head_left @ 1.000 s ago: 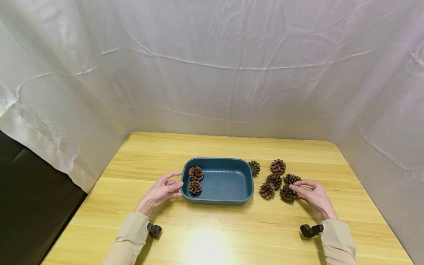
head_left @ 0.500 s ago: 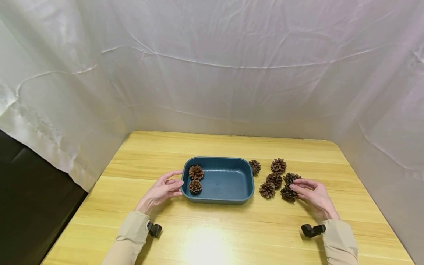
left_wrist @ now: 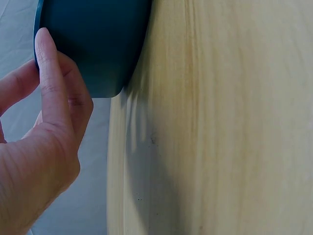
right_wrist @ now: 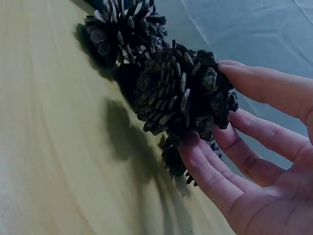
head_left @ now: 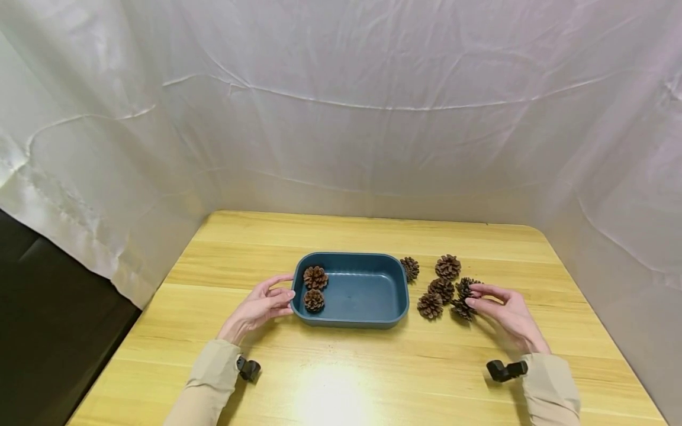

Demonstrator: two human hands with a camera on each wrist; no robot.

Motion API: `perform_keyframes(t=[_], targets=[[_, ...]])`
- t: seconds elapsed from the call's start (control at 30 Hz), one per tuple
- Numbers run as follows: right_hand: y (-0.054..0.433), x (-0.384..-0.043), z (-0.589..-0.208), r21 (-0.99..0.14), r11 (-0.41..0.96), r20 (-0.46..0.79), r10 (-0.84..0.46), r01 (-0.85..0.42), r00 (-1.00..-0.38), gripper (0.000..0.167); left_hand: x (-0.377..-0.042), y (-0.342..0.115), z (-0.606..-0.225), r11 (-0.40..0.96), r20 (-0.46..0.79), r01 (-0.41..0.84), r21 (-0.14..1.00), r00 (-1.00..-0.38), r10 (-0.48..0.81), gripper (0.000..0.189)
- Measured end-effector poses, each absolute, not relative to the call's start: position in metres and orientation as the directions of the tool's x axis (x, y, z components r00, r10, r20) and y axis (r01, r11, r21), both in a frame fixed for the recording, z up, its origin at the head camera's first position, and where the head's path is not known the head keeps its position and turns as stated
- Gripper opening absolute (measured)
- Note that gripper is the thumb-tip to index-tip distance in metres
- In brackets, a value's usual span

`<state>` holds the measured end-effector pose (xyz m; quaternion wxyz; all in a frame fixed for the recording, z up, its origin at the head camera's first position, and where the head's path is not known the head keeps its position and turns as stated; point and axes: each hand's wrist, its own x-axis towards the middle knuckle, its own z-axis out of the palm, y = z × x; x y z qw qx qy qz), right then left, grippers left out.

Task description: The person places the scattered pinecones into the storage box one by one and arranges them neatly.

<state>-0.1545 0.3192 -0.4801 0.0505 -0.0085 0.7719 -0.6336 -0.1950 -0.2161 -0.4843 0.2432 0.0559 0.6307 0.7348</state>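
In the head view, a dark blue rectangular tray [head_left: 348, 325] stands mid-table. Two brown pine cones, a rear pine cone [head_left: 315, 277] and a front pine cone [head_left: 314, 300], lie inside its left end. My left hand [head_left: 261, 306] holds that end, the thumb [left_wrist: 49, 73] at its rim in the left wrist view. To the right of the tray, my right hand [head_left: 503, 310] holds a dark pine cone [right_wrist: 164, 90] between thumb and fingers. Another pine cone [right_wrist: 173, 159] shows partly behind those fingers in the right wrist view.
Several more pine cones lie between the tray and my right hand, including a left one [head_left: 410, 268], a back one [head_left: 448, 267] and a front one [head_left: 430, 305]. Pale curtains [head_left: 373, 148] surround the wooden table [head_left: 256, 248] at the back and sides.
My right hand has shifted slightly to the right, and the pine cone at its fingertips has turned a little. My left hand and the tray stay almost still.
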Motion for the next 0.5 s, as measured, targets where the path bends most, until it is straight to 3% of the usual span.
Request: perform_keyframes(t=[0.23, 0.5], targets=[[0.317, -0.156, -0.471, -0.979, 0.193, -0.085, -0.113, 0.062, -0.99, 0.048, -0.195, -0.216, -0.484, -0.088, -0.224, -0.288, 0.953, -0.874, 0.431, 0.063], [0.316, -0.161, -0.463, -0.967, 0.25, 0.005, -0.181, -0.051, -0.983, 0.042, -0.195, -0.216, -0.483, -0.092, -0.227, -0.292, 0.952, -0.874, 0.43, 0.063]])
